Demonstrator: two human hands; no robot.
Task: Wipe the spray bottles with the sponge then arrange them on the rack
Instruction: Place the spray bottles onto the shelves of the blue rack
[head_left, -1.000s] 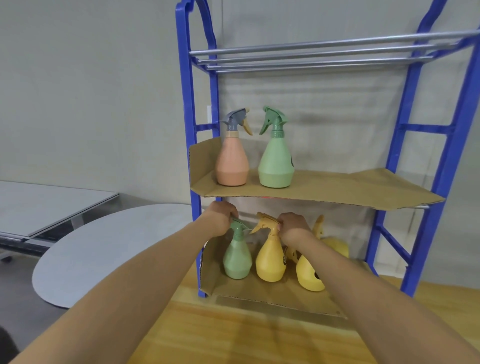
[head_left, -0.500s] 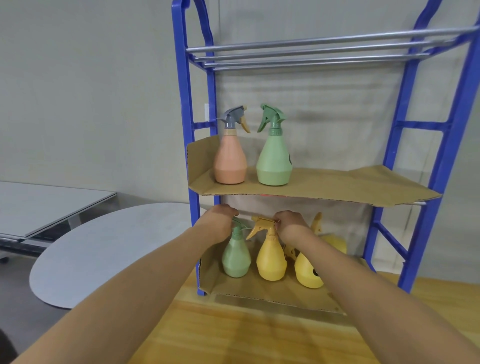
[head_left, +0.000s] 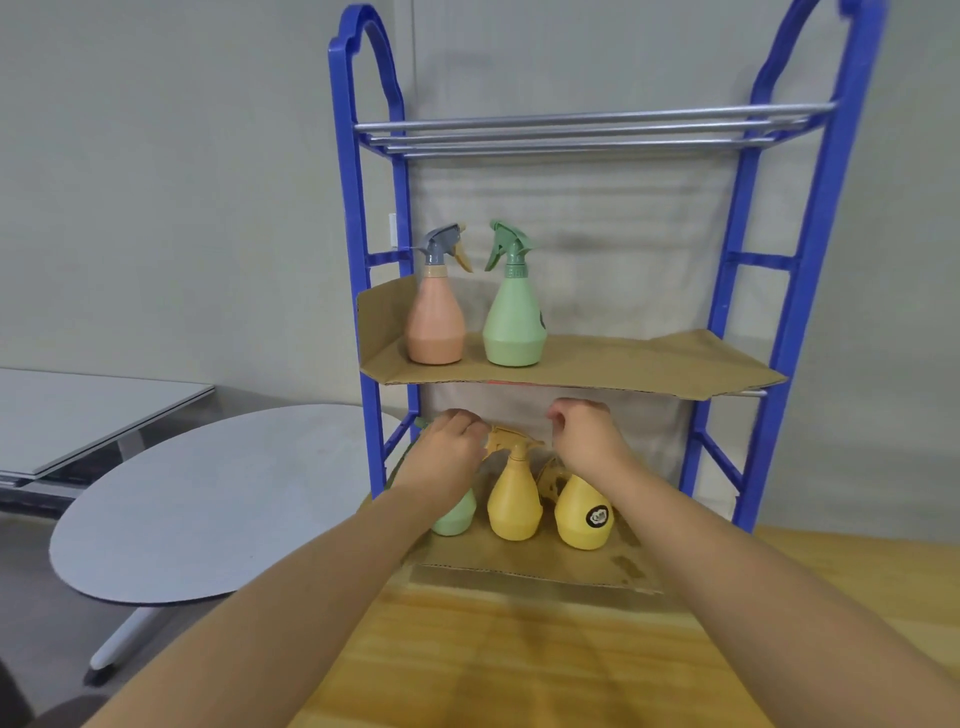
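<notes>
Right hand (head_left: 584, 439) lifted off yellow bottle (head_left: 514, 496)

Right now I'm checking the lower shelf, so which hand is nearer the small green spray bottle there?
Left. The left hand is over the small green spray bottle, covering its top. The right hand is farther right, above the two yellow bottles.

five spray bottles (head_left: 515, 499) upright on blue rack (head_left: 810, 260)

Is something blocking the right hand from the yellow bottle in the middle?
Nothing visible. The right hand is just right of the middle yellow bottle, near its trigger top, with only air between. The other yellow bottle stands lower, under the wrist.
</notes>
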